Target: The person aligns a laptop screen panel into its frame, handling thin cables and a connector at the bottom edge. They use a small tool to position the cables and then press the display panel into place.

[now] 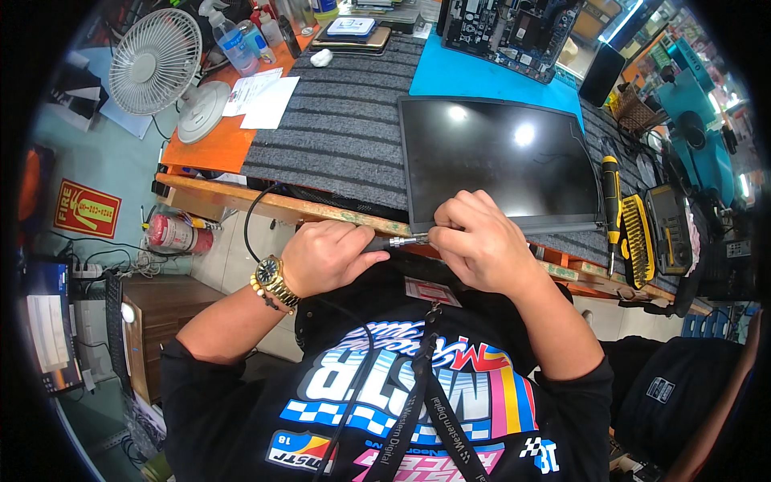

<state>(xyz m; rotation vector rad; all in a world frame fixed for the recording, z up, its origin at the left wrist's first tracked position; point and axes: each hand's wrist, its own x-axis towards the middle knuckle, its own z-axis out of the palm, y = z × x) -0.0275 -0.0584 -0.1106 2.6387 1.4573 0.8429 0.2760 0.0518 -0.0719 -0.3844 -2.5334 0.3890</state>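
My left hand [333, 255] is wrapped around a black corded handpiece with a silver metal collar [401, 241], its tip pointing right. A black cable [250, 221] loops from behind that hand. Fingers pinched together, my right hand [482, 241] meets the tip of the handpiece at the table's front edge. Whatever small part it pinches is hidden by the fingers. Right behind it lies a laptop screen panel [498, 169], dark side up, its lower left corner close to both hands.
A laptop base with bare circuit board [514, 36] lies on a blue mat [438, 72]. Right of the screen are a yellow-black screwdriver [611, 193] and a yellow brush [637, 241]. A white fan [157, 64] stands far left. Another person's dark sleeve [675, 394] is at lower right.
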